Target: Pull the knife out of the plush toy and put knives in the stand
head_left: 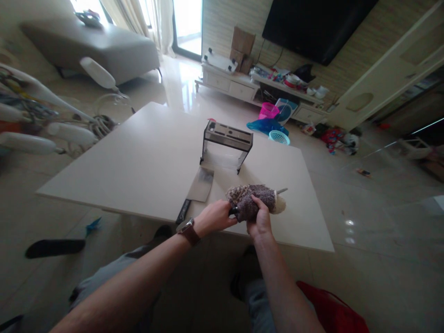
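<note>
My left hand is closed round the black handle of a knife, just over the table's near edge. Its blade is mostly hidden by a brown and beige fluffy cloth; only a grey tip sticks out on the right. With thumb on top, my right hand grips the cloth round the blade. A cleaver lies flat to the left of my hands, its black handle towards me. Behind it stands a knife holder with a slotted top and see-through walls.
The white table spans the space before me. White chairs stand at its left. Beyond are a pink basket, a light-blue basket and a blue bag on the floor, before a low cabinet.
</note>
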### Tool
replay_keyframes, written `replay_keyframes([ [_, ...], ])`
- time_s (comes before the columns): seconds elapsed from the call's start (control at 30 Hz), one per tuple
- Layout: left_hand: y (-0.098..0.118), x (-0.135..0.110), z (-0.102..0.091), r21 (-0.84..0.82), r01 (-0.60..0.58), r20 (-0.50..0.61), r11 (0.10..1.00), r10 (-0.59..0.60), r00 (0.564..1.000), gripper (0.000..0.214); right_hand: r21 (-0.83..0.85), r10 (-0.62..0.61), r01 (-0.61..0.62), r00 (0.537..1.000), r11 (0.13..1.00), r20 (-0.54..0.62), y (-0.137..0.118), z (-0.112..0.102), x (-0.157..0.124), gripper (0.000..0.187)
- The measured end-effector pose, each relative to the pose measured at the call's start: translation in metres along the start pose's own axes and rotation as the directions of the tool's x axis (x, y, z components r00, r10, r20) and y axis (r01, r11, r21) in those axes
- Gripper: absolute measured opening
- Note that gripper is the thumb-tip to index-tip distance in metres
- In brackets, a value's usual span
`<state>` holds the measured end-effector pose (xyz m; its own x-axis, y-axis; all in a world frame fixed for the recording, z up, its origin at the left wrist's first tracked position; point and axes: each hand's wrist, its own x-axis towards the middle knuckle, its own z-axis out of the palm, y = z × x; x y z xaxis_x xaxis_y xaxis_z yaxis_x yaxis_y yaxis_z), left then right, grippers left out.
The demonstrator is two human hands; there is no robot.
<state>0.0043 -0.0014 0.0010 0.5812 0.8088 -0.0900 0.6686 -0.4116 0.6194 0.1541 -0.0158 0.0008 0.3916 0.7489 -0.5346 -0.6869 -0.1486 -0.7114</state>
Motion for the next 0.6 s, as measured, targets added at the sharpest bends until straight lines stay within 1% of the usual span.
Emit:
replay_keyframes([
  [0.23, 0.001, -0.002, -0.003, -0.002, 0.001, -0.007, 1.000, -0.001, 1.000, 0.034, -0.025, -0.009, 0.010, 0.999, 1.000, 0.037, 0.005, -0.003, 0.003, 0.034],
  [0.33, 0.002, 0.000, -0.003, 0.010, 0.010, 0.005, 1.000, -0.010, 1.000, 0.030, -0.006, 0.001, -0.001, 0.999, 1.000, 0.036, 0.002, -0.002, 0.004, 0.033],
  [0.4, 0.002, 0.001, -0.003, 0.042, 0.035, 0.028, 0.999, -0.036, 0.999, 0.026, 0.030, -0.020, 0.020, 0.999, 0.999, 0.025, -0.005, -0.001, 0.005, 0.031],
  [0.5, 0.000, 0.003, -0.009, 0.097, 0.063, 0.057, 0.993, -0.069, 0.996, 0.026, 0.080, -0.115, 0.114, 0.993, 0.990, -0.001, -0.024, -0.003, 0.011, 0.027],
  [0.6, -0.002, 0.002, -0.019, 0.130, 0.067, 0.062, 0.989, -0.076, 0.995, 0.028, 0.134, -0.186, 0.196, 0.979, 0.971, -0.080, -0.044, -0.009, 0.018, 0.023],
])
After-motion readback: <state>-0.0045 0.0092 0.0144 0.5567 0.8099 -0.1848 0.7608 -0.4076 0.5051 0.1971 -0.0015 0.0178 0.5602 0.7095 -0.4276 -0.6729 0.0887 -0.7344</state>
